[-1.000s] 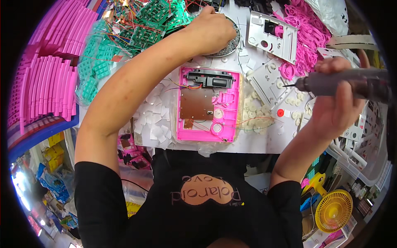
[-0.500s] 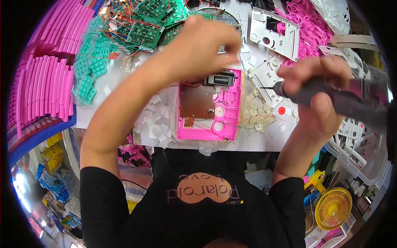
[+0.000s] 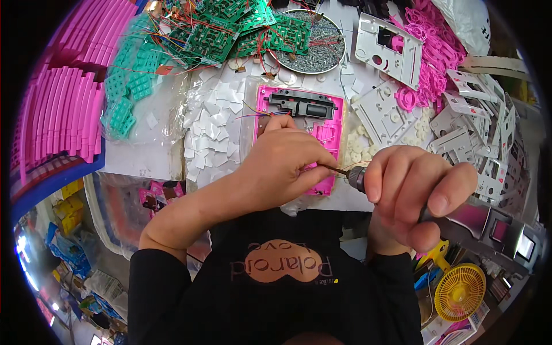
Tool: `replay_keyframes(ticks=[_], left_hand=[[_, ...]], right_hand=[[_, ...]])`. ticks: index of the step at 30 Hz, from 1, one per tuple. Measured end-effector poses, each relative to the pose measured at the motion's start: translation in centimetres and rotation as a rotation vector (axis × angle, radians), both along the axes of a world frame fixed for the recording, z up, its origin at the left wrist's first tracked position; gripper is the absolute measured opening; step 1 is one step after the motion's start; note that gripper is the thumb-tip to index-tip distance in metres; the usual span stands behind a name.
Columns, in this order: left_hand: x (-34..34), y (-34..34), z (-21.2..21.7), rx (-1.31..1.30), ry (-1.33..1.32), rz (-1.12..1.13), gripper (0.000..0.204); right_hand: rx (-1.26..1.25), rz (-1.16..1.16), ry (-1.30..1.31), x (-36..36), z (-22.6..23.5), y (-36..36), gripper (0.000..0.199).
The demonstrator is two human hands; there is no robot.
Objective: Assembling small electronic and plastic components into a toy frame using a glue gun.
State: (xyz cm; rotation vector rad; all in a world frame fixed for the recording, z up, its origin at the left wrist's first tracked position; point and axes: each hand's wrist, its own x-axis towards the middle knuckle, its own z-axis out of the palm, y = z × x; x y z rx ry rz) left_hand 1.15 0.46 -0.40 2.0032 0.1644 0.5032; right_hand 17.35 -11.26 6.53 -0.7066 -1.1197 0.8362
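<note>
Near the middle of the surface point(image 3: 155, 155), lying flat: a rectangular pink plastic housing point(image 3: 330, 135), open side up, with a black moulded part point(image 3: 302, 104) already seated across its far end and thin coloured wires point(image 3: 253, 112) trailing out of its left edge. Over its near half, the left hand point(image 3: 282, 167), grip closed to a pinch with the fingertips point(image 3: 319, 167) bunched at the tip of the slim bit; impossible to tell whether a screw sits between them, too small and hidden. To the right, the right hand point(image 3: 414, 195), grip wrapped fully round the dark grey electric screwdriver point(image 3: 460, 215), held roughly level and pointing left, bit meeting the left fingertips above the housing's near right corner, not yet down in any hole. Judging by this: internal parts in place, fastening only being started or partway through, with most of the near half hidden under the hand, so no count of screws driven possible. No cover on the housing. Plenty of supply about: a round metal dish of small screws point(image 3: 322, 49) just beyond the housing, a heap of green circuit boards point(image 3: 230, 29) with red wires at far left of it, a scatter of small white squares point(image 3: 215, 126) just left of the housing, teal rubber keypads point(image 3: 123, 98) further left, stacked pink curved strips point(image 3: 57, 115) at the far left edge, and white plastic plates point(image 3: 388, 49) and pink ring pieces point(image 3: 425, 63) to the right. By the look of those piles, many more units left to assemble.
</note>
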Motion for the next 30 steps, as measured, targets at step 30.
replay_keyframes(ticks=[30], left_hand=[[2.5, 2.8, -2.7, 0.628, 0.020, 0.309, 0.014]], right_hand=[[-0.023, -0.360, -0.062, 3.0, -6.6, 7.0, 0.019]])
